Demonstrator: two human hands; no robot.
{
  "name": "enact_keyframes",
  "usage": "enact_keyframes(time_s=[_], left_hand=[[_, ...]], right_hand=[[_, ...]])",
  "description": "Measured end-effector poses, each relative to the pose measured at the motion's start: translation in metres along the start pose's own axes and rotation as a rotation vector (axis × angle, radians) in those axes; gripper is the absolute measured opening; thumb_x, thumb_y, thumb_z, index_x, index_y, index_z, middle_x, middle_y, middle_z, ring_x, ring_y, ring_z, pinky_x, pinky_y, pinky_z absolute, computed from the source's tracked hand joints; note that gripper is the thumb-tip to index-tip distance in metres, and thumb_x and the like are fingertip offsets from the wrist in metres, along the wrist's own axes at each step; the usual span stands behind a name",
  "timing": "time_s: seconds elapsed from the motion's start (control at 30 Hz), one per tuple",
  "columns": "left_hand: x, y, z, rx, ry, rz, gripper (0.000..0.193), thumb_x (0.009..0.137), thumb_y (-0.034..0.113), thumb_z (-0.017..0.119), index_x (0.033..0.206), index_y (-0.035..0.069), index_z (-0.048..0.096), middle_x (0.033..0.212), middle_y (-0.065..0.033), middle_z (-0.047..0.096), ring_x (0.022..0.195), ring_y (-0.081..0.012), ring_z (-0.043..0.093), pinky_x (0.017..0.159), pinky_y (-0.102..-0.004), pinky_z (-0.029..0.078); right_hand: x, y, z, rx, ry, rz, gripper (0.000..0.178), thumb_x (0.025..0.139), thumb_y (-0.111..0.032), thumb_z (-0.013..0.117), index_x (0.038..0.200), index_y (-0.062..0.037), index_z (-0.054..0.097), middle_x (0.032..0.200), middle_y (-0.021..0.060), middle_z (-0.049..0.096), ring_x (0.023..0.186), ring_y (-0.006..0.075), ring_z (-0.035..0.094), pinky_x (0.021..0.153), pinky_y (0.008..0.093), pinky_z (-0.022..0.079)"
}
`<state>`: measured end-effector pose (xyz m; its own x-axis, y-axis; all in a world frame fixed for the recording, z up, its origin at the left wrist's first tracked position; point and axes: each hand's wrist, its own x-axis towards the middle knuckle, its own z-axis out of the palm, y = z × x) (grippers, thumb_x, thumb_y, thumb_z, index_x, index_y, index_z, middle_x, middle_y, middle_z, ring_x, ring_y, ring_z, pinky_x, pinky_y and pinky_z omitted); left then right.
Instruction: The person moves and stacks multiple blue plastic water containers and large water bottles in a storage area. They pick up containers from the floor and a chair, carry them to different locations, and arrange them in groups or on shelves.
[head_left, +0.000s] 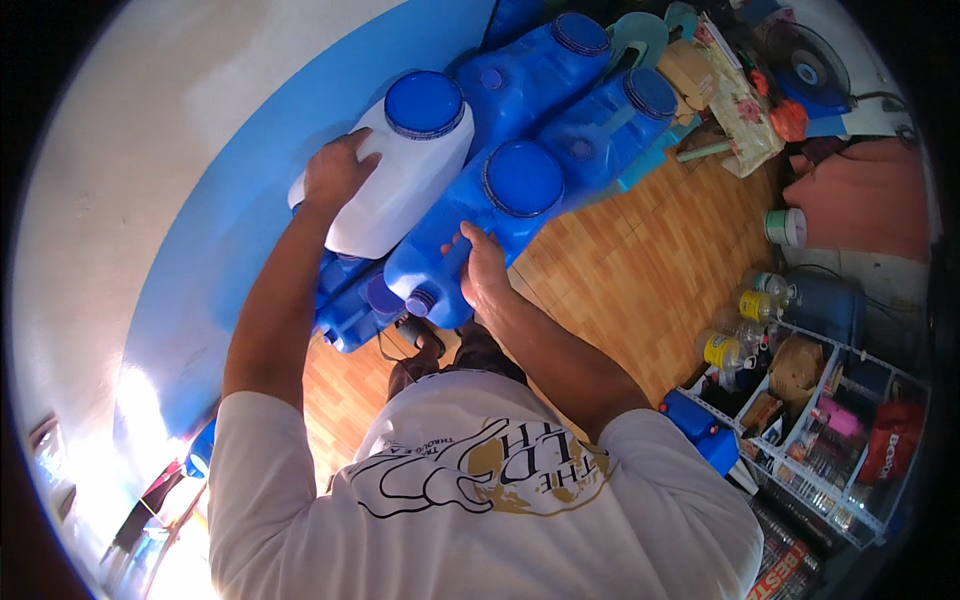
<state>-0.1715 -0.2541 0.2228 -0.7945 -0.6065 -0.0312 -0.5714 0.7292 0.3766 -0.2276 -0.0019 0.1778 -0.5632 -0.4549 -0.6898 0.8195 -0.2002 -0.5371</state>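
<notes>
My left hand point(338, 172) is closed over the upper side of a white water jug point(405, 180) with a wide blue lid, its thumb lying toward the jug's middle. Beside it on the right, a blue water jug point(440, 240) has a large round blue lid and a small capped spout. My right hand point(482, 268) is wrapped around this jug's handle, and the fingers are partly hidden. The two jugs stand close together before my legs. Beyond them are more blue jugs, a far one point(530, 70) and one to its right point(605, 125). Lower blue containers point(355, 315) show beneath.
A blue and white wall point(225, 190) runs along the left. Wood-patterned floor point(620, 270) lies to the right. A white wire rack point(800, 450) with bottles and packages stands at the right. A fan point(805, 70) and a flowered cloth point(745, 110) are at the far right.
</notes>
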Motion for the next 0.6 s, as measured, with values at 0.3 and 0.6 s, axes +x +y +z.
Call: enact_keyframes(time_s=[0.3, 0.6], left_hand=[[0.007, 0.007, -0.013, -0.013, 0.034, 0.078, 0.056, 0.086, 0.041, 0.072, 0.134, 0.014, 0.059, 0.125, -0.0173, 0.064, 0.113, -0.0373, 0.062, 0.097, -0.046, 0.05], [-0.201, -0.093, -0.022, -0.217, 0.22, -0.182, 0.051, 0.083, 0.036, 0.076, 0.123, 0.007, 0.064, 0.123, -0.018, 0.064, 0.116, -0.0363, 0.06, 0.098, -0.0445, 0.048]], right_hand=[[0.026, -0.005, 0.014, -0.138, -0.253, 0.116, 0.033, 0.095, -0.036, 0.064, 0.113, -0.0103, 0.054, 0.101, 0.0119, 0.062, 0.094, 0.0263, 0.062, 0.084, 0.044, 0.052], [0.002, -0.071, -0.038, -0.682, -0.153, 0.197, 0.064, 0.089, -0.064, 0.061, 0.119, -0.0073, 0.053, 0.109, 0.0127, 0.062, 0.097, 0.026, 0.061, 0.08, 0.04, 0.049]])
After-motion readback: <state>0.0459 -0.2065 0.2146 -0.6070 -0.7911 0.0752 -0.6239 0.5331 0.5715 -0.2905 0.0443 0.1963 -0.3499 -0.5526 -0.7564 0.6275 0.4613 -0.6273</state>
